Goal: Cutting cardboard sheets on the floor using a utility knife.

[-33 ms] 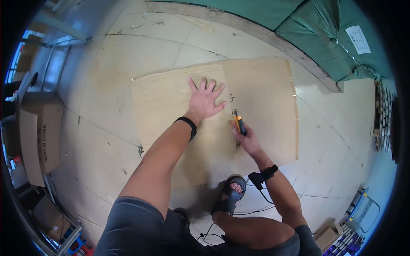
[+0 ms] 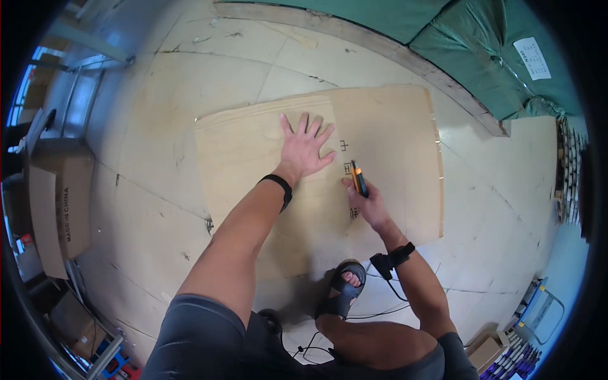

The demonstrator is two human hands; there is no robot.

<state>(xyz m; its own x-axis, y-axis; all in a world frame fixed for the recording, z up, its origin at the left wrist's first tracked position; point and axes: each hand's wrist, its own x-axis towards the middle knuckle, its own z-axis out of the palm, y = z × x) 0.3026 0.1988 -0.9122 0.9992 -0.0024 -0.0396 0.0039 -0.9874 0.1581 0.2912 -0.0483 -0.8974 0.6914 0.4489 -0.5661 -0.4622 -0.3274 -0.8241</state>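
Observation:
A large sheet of brown cardboard (image 2: 392,126) lies flat on the floor, with dark printed characters down its middle. My left hand (image 2: 304,147) presses on its left half, palm down and fingers spread. Closed in my right hand (image 2: 369,201) is a utility knife (image 2: 359,180) with an orange and black body. Its tip points away from me, just over the printed characters to the right of my left hand. I cannot tell whether the blade touches the cardboard.
Green wrapped bales (image 2: 468,57) rest behind a wooden beam (image 2: 380,44) at the far right. An open cardboard box (image 2: 73,202) stands at the left. My sandalled foot (image 2: 345,285) is near the sheet's front edge, with black cables (image 2: 380,312) beside it. A stepladder (image 2: 544,310) leans at the right.
The utility knife in my right hand has shifted very slightly to the right, showing more of the printed characters. My left hand stays where it was.

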